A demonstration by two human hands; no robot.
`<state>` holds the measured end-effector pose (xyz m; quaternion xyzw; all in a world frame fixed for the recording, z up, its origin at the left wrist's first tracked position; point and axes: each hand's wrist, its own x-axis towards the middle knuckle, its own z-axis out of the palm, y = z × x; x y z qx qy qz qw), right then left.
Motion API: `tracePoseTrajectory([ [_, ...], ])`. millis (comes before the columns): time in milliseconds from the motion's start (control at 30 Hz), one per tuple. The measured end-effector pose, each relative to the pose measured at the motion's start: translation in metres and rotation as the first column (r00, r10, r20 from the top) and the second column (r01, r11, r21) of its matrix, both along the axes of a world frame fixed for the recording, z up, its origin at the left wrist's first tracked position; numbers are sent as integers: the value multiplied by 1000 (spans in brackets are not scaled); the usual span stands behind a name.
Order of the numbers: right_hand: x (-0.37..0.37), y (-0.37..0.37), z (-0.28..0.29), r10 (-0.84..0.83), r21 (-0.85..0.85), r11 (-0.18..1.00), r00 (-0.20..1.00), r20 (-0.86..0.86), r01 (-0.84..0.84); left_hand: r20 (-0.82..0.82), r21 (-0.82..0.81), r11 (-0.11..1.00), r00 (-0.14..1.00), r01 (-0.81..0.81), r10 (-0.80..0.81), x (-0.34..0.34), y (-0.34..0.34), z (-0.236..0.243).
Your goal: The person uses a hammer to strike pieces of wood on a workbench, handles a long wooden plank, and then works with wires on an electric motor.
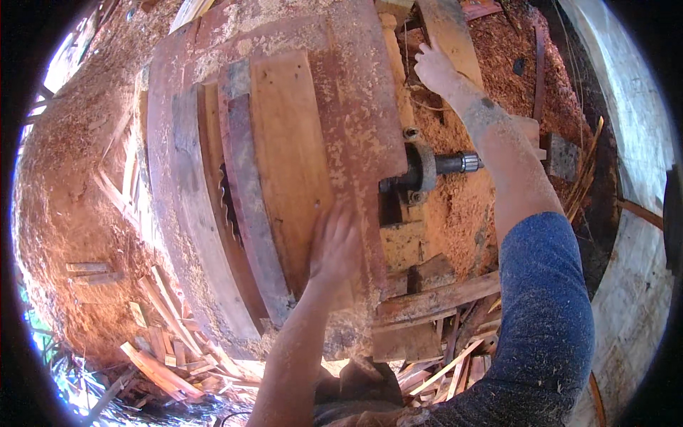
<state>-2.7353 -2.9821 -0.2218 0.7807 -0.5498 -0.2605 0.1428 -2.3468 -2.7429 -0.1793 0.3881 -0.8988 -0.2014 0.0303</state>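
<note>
"What's filling most of your view?"

"From my end, the reddish worktable [363, 135] is taking up the middle, carrying scattered sawdust."

"And the main piece on it?"

"The wide pale board [288, 128] is lying lengthwise there, running from the far side back toward the left hand [334, 245]. A long grey plank [206, 206] is sitting farther left, and a narrower grey strip [249, 164] is running just beside the board's left side."

"Right of the table?"

"I'm seeing a pale beam [452, 35] slanting at the far side, and nearer me a dark shaft [452, 164] is sticking out past the table's right edge."

"How are the hands standing?"

"The left one is blurring a little, but I'm reading it as flat and spread, gripping nothing. It is lying over the board's near right part, so most of the board is stretching away beyond the fingers. The right hand [435, 70] is reaching out to the beam, one finger extending; I'm unable to tell whether it is touching or pinching anything."

"Anything smaller?"

"A toothed blade [229, 206] is showing in the slot between plank and strip, well apart from both hands."
</note>
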Motion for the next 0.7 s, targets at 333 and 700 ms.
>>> tracePoseTrajectory([
  [333,8,5,-5,7,-17,1000,1000,8,-7,16,-41,999,1000,-3,4,-6,-1,4],
  [700,15,2,-4,-33,-66,997,999,18,34,26,-7,1000,1000,-18,18,-1,3,-2],
])
